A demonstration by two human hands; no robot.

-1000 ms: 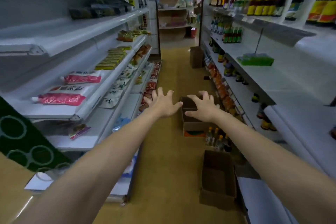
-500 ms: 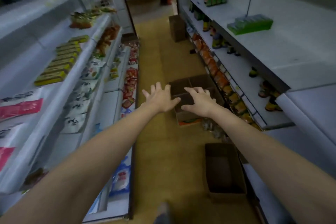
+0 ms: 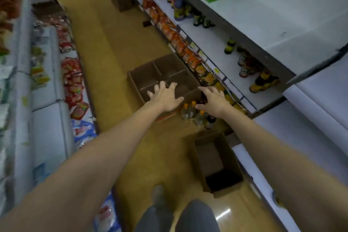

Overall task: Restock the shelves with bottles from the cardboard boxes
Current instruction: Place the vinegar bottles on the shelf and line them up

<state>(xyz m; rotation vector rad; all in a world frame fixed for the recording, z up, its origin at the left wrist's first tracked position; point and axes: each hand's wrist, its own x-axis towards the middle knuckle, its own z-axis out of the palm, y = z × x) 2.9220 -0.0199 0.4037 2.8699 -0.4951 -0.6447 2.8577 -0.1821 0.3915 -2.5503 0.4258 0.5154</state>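
Both arms reached lower | left hand [image 3: 165,96], right hand [image 3: 213,100] splayed, holding nothing | above divided box [image 3: 148,75]

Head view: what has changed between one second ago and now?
The view tipped down toward the floor; the person's legs now show. Both arms stayed stretched out, left hand and right hand with fingers spread, holding nothing. The divided cardboard box, the bottles beside it and the nearer box did not move.

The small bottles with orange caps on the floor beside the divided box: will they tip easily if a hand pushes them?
Probably yes. The bottles look tall and narrow and stand close together, so one nudged bottle may knock over its neighbours. They look like glass, perhaps breakable on the hard floor. Both open hands, left and right, hover above them.
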